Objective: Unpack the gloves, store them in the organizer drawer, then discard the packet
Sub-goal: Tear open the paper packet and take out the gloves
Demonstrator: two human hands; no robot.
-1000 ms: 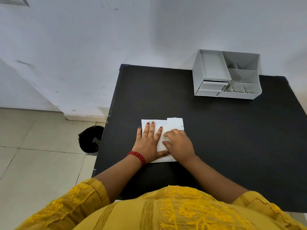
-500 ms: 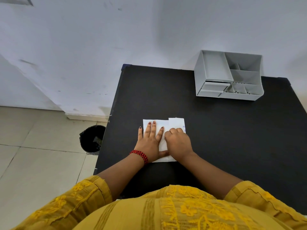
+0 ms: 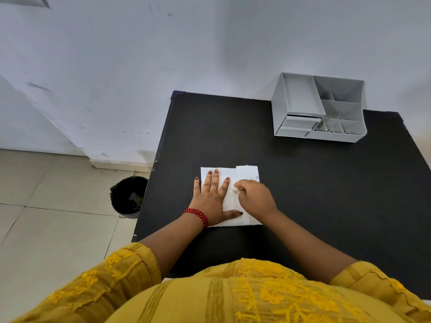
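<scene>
White glove packet (image 3: 242, 176) lying flat on the black worktop (image 3: 326, 194), near its front-left part. Left hand (image 3: 210, 199) pressed flat on the packet, fingers spread apart. Right hand (image 3: 255, 198) curled, fingers pinched on the packet's paper at its middle. Grey organizer (image 3: 319, 108) at the rear, well apart; its open compartments look empty, drawers closed. Black bin (image 3: 128, 197) on the floor, left of the worktop, contents unclear.

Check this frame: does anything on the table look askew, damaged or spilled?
Nothing stands out. The white packet lies flat and square on the black table, pressed by the left hand, with the right hand curled on it. The grey organizer stands upright.
</scene>
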